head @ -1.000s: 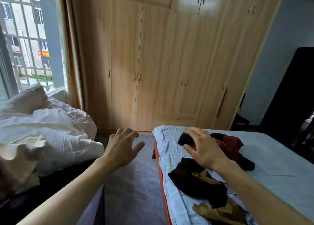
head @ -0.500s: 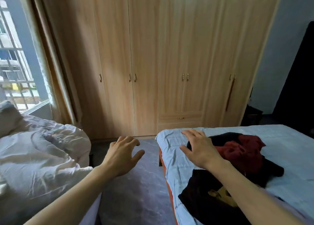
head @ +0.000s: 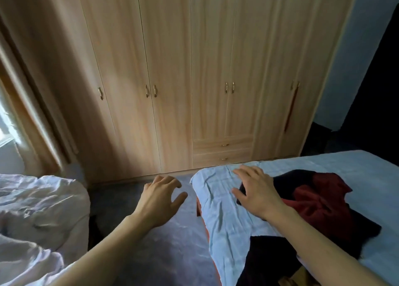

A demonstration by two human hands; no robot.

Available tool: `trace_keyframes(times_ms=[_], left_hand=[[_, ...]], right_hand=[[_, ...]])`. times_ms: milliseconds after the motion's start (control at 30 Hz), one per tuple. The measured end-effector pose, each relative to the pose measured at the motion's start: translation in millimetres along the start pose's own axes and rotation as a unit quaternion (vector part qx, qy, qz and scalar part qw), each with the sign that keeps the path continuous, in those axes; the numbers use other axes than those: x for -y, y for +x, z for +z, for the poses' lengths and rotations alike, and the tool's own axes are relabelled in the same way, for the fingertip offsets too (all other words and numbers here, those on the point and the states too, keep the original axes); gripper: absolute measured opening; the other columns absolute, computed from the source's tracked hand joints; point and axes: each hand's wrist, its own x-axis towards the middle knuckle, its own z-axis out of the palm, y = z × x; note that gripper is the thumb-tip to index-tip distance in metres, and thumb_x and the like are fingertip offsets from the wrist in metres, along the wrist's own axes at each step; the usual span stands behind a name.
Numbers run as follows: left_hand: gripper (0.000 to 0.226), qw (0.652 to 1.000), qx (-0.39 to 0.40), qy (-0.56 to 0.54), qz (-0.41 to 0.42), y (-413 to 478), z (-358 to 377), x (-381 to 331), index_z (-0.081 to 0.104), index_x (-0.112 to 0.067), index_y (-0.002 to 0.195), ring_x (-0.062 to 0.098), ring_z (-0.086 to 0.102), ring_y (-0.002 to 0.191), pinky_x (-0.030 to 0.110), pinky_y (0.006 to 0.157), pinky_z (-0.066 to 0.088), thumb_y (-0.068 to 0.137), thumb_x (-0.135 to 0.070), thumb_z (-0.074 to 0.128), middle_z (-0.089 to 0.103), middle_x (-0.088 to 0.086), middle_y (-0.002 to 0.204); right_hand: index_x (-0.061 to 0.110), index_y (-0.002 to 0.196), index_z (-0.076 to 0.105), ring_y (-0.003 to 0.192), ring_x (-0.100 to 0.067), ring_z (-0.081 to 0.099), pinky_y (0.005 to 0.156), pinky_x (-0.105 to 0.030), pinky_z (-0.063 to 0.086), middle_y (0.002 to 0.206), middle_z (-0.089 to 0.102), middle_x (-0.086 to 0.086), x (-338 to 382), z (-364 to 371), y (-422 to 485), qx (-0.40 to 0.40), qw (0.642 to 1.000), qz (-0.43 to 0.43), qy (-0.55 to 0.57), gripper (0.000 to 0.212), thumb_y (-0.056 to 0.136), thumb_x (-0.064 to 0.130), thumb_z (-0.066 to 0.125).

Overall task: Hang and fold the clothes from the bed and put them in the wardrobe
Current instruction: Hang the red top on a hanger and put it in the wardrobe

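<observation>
a tall wardrobe (head: 172, 69) of pale, vertical wood grain fills the far wall, its flat doors all closed. each door carries a small curved brass-coloured handle (head: 147, 90), and two shallow drawers (head: 222, 144) sit low in the middle section. before it stands a bed (head: 226, 221) under a wrinkled pale blue sheet with a faint checked weave. the clothes lie on that sheet: a crumpled dark red garment (head: 319, 199) of soft, thick-looking cloth sits on top of a black garment (head: 289, 177), and a second black piece (head: 269, 255) lies nearer the camera. the right hand (head: 257, 190) is spread palm-down over the sheet at the left edge of the black garment, its grip apart, fingers straight and splayed. whether the palm touches the cloth cannot be told. the left hand (head: 160, 201) hangs over the mottled grey floor (head: 151, 253) beside the bed, its grip apart, fingers loosely curved, holding nothing. at the left lies a rumpled white duvet (head: 38, 210), and a tan curtain (head: 32, 91) hangs in long folds beside the wardrobe.
</observation>
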Motion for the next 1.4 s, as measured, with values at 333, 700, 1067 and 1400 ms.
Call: trace_keyframes(times_ms=[333, 700, 1067, 1400], left_hand=[[0.048, 0.996, -0.033, 0.0, 0.077, 166, 10, 99, 0.056, -0.031, 0.13, 0.015, 0.045, 0.129, 0.04, 0.105, 0.037, 0.096, -0.061, 0.043, 0.052, -0.013, 0.141], [0.059, 0.993, 0.025, 0.005, 0.111, 304, 42, 169, 0.04, -0.033, 0.145, 0.019, 0.033, 0.141, 0.044, 0.11, 0.035, 0.095, -0.066, 0.036, 0.033, -0.009, 0.157], [0.07, 0.975, 0.065, 0.034, 0.212, 490, 102, 107, 0.044, -0.033, 0.143, 0.02, 0.034, 0.141, 0.045, 0.108, 0.039, 0.089, -0.073, 0.024, 0.036, -0.007, 0.157], [0.086, 0.93, 0.118, -0.029, 0.348, 614, 164, -14, 0.048, -0.03, 0.142, 0.023, 0.039, 0.138, 0.041, 0.106, 0.038, 0.078, -0.076, 0.013, 0.042, -0.004, 0.153]], right_hand=[[0.027, 0.15, 0.032, 0.143, -0.02, 0.022, 0.115, -0.046, 0.026, 0.158, 0.027, 0.004, 32, 27, 148, -0.003, 0.999, 0.036, -0.03, 0.059, 0.096, 0.046, 0.048], [0.026, 0.147, 0.037, 0.143, -0.021, 0.021, 0.114, -0.042, 0.023, 0.157, 0.028, 0.002, 38, 65, 278, -0.029, 0.997, 0.061, -0.039, 0.055, 0.097, 0.045, 0.049], [0.02, 0.144, 0.044, 0.14, -0.028, 0.029, 0.111, -0.05, 0.03, 0.154, 0.036, -0.006, -96, 114, 393, -0.067, 0.985, 0.16, 0.019, 0.056, 0.095, 0.047, 0.048], [0.021, 0.144, 0.043, 0.142, -0.029, 0.028, 0.113, -0.048, 0.028, 0.155, 0.034, -0.005, -215, 109, 407, -0.076, 0.946, 0.315, -0.004, 0.056, 0.095, 0.047, 0.048]])
